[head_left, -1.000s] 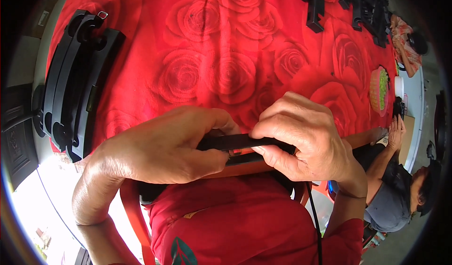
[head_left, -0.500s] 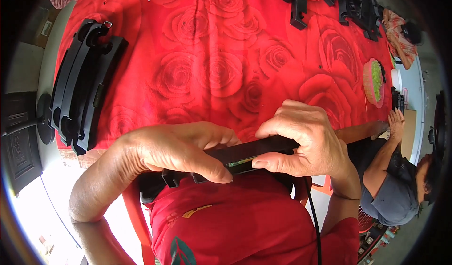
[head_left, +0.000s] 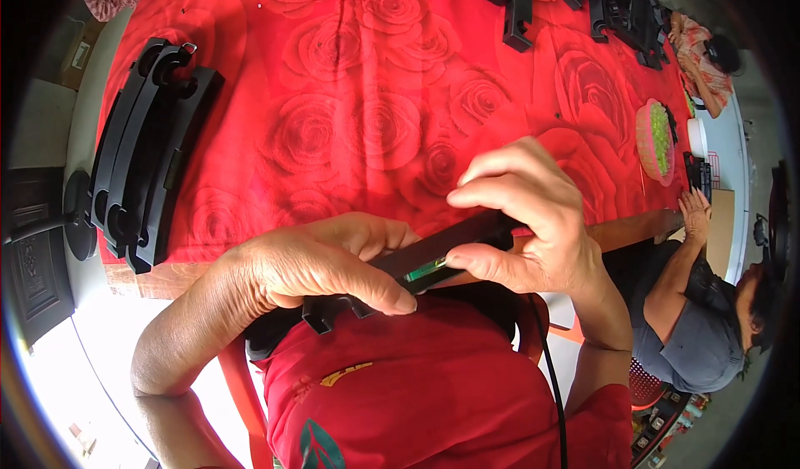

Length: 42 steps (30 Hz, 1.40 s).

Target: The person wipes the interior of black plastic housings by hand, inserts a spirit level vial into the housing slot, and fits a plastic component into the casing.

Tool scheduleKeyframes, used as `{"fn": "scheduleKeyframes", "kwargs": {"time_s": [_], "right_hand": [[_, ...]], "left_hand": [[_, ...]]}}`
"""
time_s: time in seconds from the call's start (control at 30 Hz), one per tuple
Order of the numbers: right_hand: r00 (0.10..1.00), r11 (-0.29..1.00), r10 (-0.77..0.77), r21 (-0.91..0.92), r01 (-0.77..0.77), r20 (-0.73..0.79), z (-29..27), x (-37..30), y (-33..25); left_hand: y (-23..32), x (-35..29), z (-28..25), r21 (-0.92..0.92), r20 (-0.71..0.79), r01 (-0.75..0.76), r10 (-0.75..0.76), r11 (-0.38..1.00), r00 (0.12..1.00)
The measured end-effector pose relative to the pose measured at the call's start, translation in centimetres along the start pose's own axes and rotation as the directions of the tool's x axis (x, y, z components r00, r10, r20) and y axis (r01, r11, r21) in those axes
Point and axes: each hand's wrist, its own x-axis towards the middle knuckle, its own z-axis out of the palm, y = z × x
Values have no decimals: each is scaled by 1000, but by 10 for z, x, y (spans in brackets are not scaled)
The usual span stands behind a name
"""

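Observation:
A long black plastic housing (head_left: 442, 246) is held just in front of my red shirt, tilted with its right end higher. My left hand (head_left: 325, 265) is closed around its left part, the thumb along the near side and the fingers mostly behind. A narrow green strip (head_left: 425, 270) shows in the side facing me. Around the right end is my right hand (head_left: 533, 227), its thumb pressed by the strip's end and its fingers arched above the housing. Hooked ends (head_left: 318, 314) of the housing stick out under my left hand; its underside is hidden.
Several similar curved black housings (head_left: 154, 152) stand at the table's left edge. More black parts (head_left: 612, 6) are heaped at the far right. A pink basket (head_left: 654, 141) with green contents stands nearer the right edge of the red rose tablecloth (head_left: 367, 127). A co-worker (head_left: 687, 327) sits at right.
The housing's right end has risen and its side has turned, showing more of the green strip. My right hand's fingers have lifted higher, while the left keeps its hold.

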Motion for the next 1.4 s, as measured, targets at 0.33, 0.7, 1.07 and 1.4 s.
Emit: {"fn": "scheduleKeyframes", "kwargs": {"time_s": [0.33, 0.7, 1.07, 1.4], "right_hand": [[979, 926, -87, -377, 10, -187, 10, -24, -28], [987, 936, 19, -343, -73, -157, 18, -19, -31], [976, 925, 25, -365, -104, -214, 0, -18, -31], [919, 978, 209, -97, -187, 335, -14, 14, 1]], "left_hand": [[-3, -1, 0, -183, -81, -178, 166, 967, 983], [-11, -8, 7, -200, -244, -249, 198, 948, 949], [-10, -6, 33, 482, -453, -234, 469, 844, 758], [-2, -10, 33, 579, -434, -114, 423, 808, 795]]}}
